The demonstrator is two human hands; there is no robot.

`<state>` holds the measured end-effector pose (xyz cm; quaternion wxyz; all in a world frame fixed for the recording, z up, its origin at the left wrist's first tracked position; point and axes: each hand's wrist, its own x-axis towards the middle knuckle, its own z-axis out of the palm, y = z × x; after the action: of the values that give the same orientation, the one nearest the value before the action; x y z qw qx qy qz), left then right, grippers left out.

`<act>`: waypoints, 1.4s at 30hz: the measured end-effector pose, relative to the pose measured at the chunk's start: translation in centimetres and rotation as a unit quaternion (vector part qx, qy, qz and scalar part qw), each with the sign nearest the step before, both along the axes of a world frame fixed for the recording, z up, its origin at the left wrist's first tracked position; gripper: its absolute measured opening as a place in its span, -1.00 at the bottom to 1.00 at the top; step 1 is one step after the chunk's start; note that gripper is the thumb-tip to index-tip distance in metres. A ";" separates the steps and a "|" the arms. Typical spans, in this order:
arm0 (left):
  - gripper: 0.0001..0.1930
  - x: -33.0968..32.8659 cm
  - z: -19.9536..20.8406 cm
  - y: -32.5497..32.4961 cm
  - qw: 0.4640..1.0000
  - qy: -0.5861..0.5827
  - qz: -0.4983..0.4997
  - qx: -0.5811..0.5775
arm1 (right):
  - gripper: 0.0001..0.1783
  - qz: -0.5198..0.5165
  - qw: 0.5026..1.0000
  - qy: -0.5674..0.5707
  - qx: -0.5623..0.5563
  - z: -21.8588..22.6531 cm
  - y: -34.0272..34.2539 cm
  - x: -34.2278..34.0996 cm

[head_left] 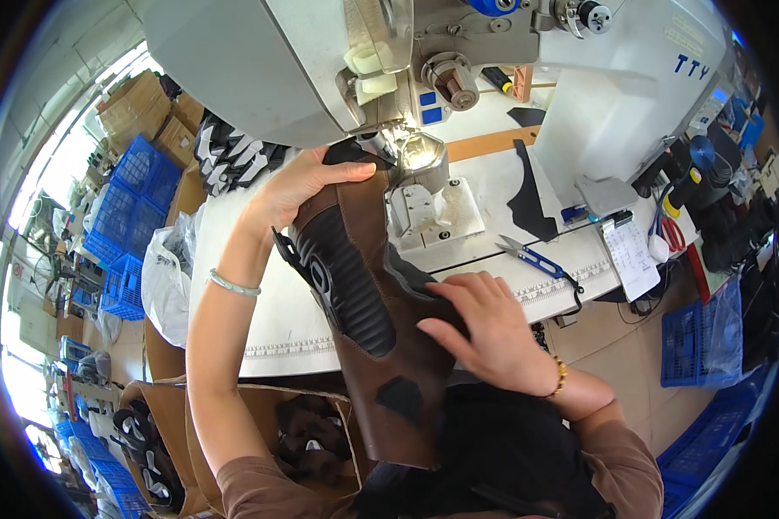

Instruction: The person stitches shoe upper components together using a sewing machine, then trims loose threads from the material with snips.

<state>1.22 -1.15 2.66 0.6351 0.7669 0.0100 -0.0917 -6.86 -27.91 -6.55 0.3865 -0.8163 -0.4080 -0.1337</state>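
Note:
A dark brown leather boot upper (pixel 359 372) with a black ribbed panel (pixel 352 290) and a black buckle strap (pixel 312 272) stretches from the sewing machine's needle area down to my lap. My left hand (pixel 299 186) grips its far end beside the lit metal sewing post (pixel 424 177), thumb on top and the other fingers hidden underneath. Lower right, my right hand (pixel 493 329) lies on the upper's edge, thumb and forefinger apart. Its fingertips touch the leather beside a black edge piece (pixel 407 272).
Blue thread snips (pixel 532 257) and a black cut piece (pixel 528 195) lie on the white table (pixel 485 233). Paper slips (pixel 632 255) hang at the right. A cardboard box (pixel 350 432) holding brown pieces stands below left, near a white plastic bag (pixel 166 285). Blue crates (pixel 128 208) stand farther left.

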 end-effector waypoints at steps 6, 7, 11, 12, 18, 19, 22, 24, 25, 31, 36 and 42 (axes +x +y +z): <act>-0.58 -0.2 -0.2 0.4 0.999 0.030 0.021 -0.005 | -0.82 -0.007 0.994 -0.092 0.050 -2.7 1.9 1.1; -0.60 -0.1 -0.1 0.4 0.999 0.046 0.022 -0.003 | -0.84 0.015 0.992 -0.102 0.066 -2.8 1.4 1.5; -0.56 0.3 0.5 0.5 0.994 0.099 0.006 -0.042 | -0.86 0.089 0.991 -0.009 0.096 -2.1 -1.1 3.4; -0.52 0.3 0.4 0.2 0.995 0.083 -0.013 -0.044 | -0.86 0.089 0.993 0.007 0.082 -1.7 -1.6 3.6; -0.55 -0.3 0.7 -1.3 1.000 0.001 -0.012 0.018 | -0.73 -0.015 0.997 -0.044 0.068 -1.9 -0.6 3.1; -0.55 -0.2 0.8 -1.4 1.000 -0.009 -0.005 0.022 | -0.73 -0.018 0.995 -0.052 0.078 -2.1 -0.5 3.1; -0.60 0.1 0.8 -1.3 0.999 -0.008 0.008 0.037 | -0.73 -0.012 0.995 -0.052 0.084 -2.5 -0.3 3.5; -0.66 0.5 0.6 -1.0 0.999 0.001 0.012 0.033 | -0.73 -0.011 0.995 -0.046 0.090 -2.6 -0.1 3.7; -0.70 0.7 0.5 -0.9 1.000 0.007 0.013 0.026 | -0.73 -0.010 0.994 -0.048 0.095 -2.6 0.0 3.7; -0.52 1.6 0.0 0.2 0.998 0.059 0.023 -0.026 | -0.74 -0.019 0.993 -0.053 0.106 -2.8 1.0 3.6; -0.71 2.3 -0.2 0.9 0.993 0.101 0.037 -0.054 | -0.73 -0.028 0.992 -0.063 0.109 -2.8 1.4 3.8; -0.73 2.8 -0.5 1.2 0.999 0.035 0.029 -0.011 | -0.71 -0.032 0.990 -0.083 0.112 -2.3 2.3 3.6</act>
<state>4.00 0.10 2.20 0.6453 0.7555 0.0537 -0.0997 -3.25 -25.60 -8.90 0.4357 -0.7665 -0.3950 -0.2580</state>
